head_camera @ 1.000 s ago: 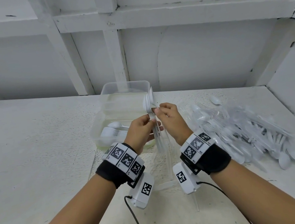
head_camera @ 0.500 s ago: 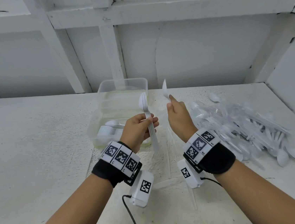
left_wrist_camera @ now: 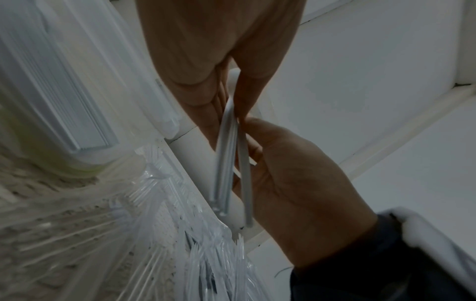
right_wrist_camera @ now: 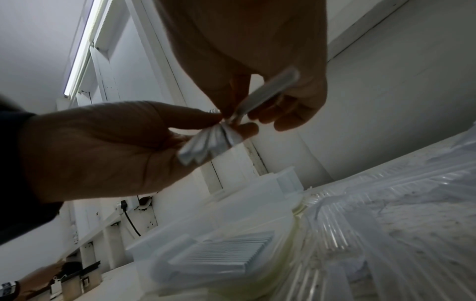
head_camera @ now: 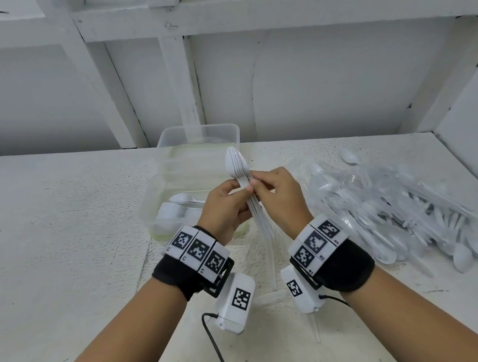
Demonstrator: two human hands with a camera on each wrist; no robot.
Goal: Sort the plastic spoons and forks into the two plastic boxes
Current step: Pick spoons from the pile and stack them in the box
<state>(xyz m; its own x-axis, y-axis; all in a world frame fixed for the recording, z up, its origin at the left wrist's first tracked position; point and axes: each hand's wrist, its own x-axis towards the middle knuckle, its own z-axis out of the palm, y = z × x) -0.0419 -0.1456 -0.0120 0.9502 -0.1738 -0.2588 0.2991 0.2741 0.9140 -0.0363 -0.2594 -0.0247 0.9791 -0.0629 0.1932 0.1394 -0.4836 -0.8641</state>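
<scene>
Plastic spoons (head_camera: 247,197) are gripped upright as a stack by the left hand (head_camera: 225,209) and pinched by the right hand (head_camera: 280,198), near the box (head_camera: 171,170).

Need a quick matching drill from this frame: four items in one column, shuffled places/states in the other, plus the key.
Items:
1. stack of forks
2. loose cutlery pile
3. near plastic box
4. far plastic box

States:
A. lies on the table, right of the hands
B. holds a nested row of cutlery
C. held in the left hand, right hand pinching at it
D. nothing visible inside

Pairs: 1-C, 2-A, 3-B, 4-D
</scene>
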